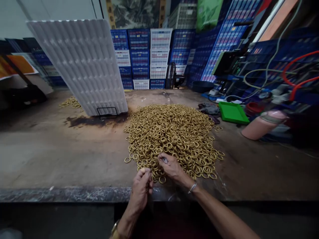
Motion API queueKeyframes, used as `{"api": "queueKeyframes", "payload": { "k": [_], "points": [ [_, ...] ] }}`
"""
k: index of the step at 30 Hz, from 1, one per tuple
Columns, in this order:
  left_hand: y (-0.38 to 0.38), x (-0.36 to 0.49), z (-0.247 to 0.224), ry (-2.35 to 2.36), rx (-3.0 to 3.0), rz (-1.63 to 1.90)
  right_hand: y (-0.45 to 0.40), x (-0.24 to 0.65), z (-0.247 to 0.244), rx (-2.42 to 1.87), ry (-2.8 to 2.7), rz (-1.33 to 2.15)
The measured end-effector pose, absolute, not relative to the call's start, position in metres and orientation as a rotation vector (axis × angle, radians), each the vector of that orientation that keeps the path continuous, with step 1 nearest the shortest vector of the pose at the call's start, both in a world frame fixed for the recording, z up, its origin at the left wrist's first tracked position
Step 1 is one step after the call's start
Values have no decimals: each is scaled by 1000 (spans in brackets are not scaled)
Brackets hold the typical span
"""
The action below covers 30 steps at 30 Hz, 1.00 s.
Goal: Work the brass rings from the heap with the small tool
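Note:
A wide heap of brass-coloured metal rings (174, 129) lies on the worktable (50, 152) in front of me. At its near edge my left hand (142, 186) is closed, thumb pressed against the curled fingers; what is between them is too small or hidden to make out. My right hand (173, 169), with a silver bangle (192, 188) on the wrist, reaches over the near part of the heap. Its fingers are drawn together at the rings, and I cannot make out what they pinch. The two hands are close but apart.
At the left, a tall ribbed white sheet (87, 63) leans upright in a black wire stand (107, 113), a smaller pile of rings (71, 103) behind. On the right are a green tray (233, 112), a pink bottle (264, 124) and a dark cloth (208, 109). Stacked crates (139, 54) line the back.

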State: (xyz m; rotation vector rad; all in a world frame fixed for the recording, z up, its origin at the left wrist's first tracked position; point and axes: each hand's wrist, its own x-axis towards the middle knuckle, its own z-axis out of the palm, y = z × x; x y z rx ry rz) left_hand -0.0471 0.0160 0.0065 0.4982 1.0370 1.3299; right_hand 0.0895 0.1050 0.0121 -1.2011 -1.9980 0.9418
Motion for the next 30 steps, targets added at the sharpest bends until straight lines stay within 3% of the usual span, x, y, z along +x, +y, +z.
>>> {"api": "queueKeyframes", "payload": {
  "k": [6,13,20,30],
  "points": [
    [24,-32,4,1232,762,1326,84,107,29,-1118,-1892,1334],
    [21,-9,12,1354,861,1237,71,120,21,-1174,-1680,1506],
    [12,4,11,1433,977,1188,66,126,17,-1278,-1583,1483],
    [7,11,12,1143,719,1110,66,133,8,-1221,-1627,1443]
  ]
}}
